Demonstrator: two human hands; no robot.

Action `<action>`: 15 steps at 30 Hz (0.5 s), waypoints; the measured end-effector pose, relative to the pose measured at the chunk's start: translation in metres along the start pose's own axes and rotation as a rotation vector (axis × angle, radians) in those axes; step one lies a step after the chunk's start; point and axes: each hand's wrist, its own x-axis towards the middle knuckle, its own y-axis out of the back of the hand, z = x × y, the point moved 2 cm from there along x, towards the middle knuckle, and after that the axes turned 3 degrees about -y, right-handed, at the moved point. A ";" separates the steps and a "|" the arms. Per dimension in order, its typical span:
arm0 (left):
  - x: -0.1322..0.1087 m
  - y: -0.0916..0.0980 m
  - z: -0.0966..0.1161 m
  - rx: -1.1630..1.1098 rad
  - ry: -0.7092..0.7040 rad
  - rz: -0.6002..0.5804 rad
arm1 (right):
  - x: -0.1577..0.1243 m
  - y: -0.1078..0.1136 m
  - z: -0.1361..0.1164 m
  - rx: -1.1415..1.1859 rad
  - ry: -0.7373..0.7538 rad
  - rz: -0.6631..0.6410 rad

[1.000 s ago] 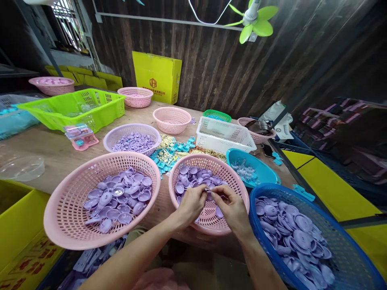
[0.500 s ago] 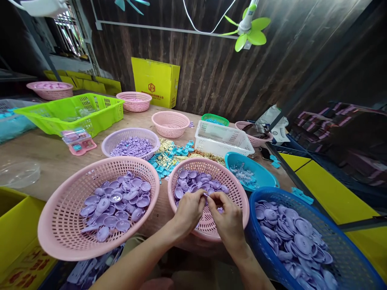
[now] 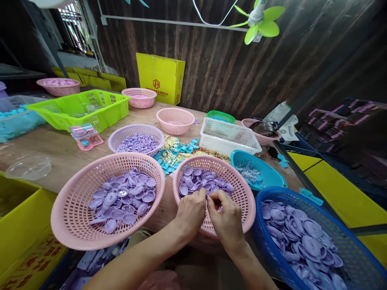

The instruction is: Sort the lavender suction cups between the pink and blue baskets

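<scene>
My one view rides on the head — looking forward and down, close over the wooden table [image 3: 60, 155].

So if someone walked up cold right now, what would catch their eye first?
Probably the two hands, left hand and right hand, pinched together over the middle pink basket; whatever the grip holds is hidden. Next, the heaps of purple plastic caps: in the big pink basket at left and the blue basket at right. Overhead, a lime-green fan stands out against the dark wall.
</scene>
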 end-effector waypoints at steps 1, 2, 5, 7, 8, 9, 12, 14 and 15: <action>-0.001 -0.001 0.000 0.009 0.004 0.001 | -0.001 -0.001 -0.001 0.013 -0.007 -0.008; -0.003 -0.001 0.000 0.014 0.010 0.003 | -0.001 -0.001 -0.003 0.027 -0.018 -0.016; -0.008 0.002 -0.007 0.009 0.025 0.015 | 0.005 -0.002 -0.003 0.154 -0.048 -0.128; -0.014 0.014 -0.022 0.002 0.060 0.075 | 0.014 -0.002 0.002 0.291 -0.060 -0.306; -0.018 0.023 -0.034 0.015 0.113 0.127 | 0.019 -0.003 0.008 0.324 -0.067 -0.397; -0.022 0.033 -0.048 0.040 0.183 0.192 | 0.024 -0.004 0.014 0.303 -0.079 -0.480; -0.036 0.063 -0.092 0.225 0.439 0.376 | 0.034 -0.015 0.040 -0.084 -0.104 -0.713; -0.042 0.072 -0.111 0.343 0.525 0.446 | 0.030 -0.031 0.054 -0.382 -0.069 -0.919; -0.042 0.072 -0.114 0.370 0.522 0.467 | 0.026 -0.040 0.059 -0.480 -0.039 -1.000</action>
